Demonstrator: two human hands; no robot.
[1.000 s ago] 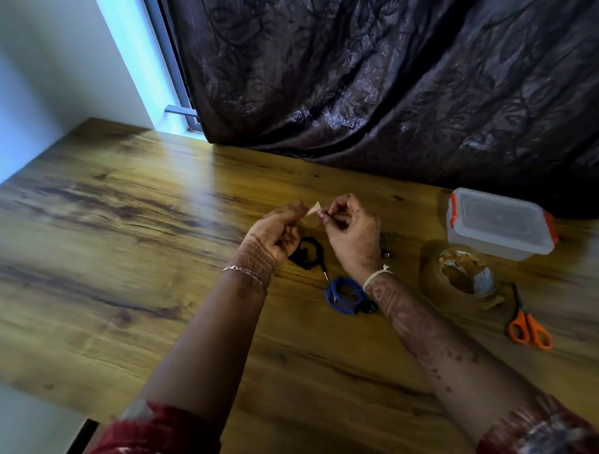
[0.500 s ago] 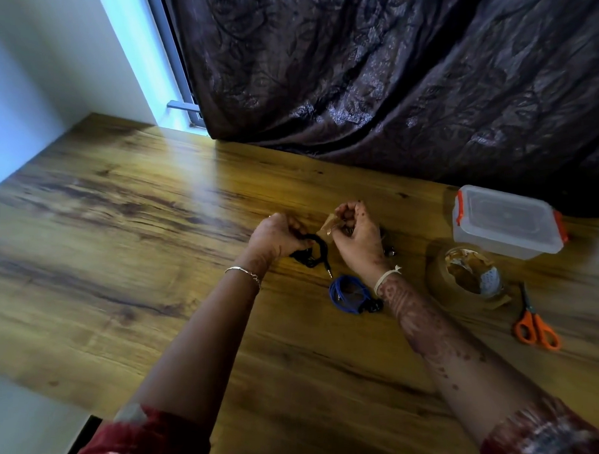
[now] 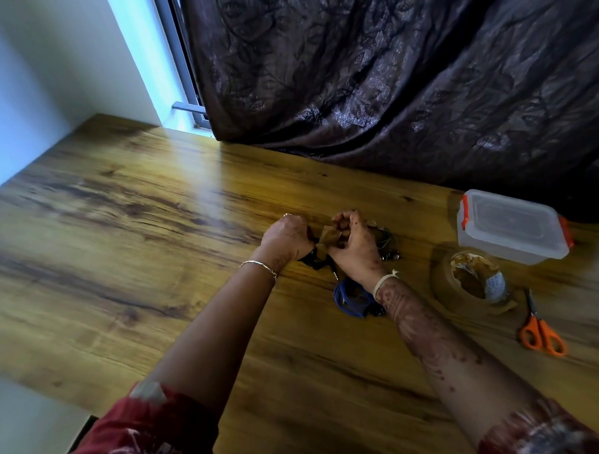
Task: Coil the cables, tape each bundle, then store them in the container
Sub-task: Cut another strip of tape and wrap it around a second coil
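Note:
My left hand [image 3: 285,235] grips a small black coiled cable [image 3: 314,260] just above the wooden table [image 3: 128,239]. My right hand [image 3: 354,245] pinches a piece of brown tape [image 3: 329,237] against that coil. A blue coiled cable [image 3: 353,298] lies on the table under my right wrist. Another dark cable bundle [image 3: 387,244] sits just right of my right hand, partly hidden. The clear plastic container [image 3: 510,231] with orange clips stands shut at the right.
A roll of brown tape [image 3: 471,282] lies in front of the container, with orange-handled scissors [image 3: 541,330] to its right. A dark curtain [image 3: 387,71] hangs along the table's far edge. The table's left edge borders a pale wall.
My hands have lowered from holding the tape piece in the air; the left hand took hold of the black coil and the right hand brought the tape onto it.

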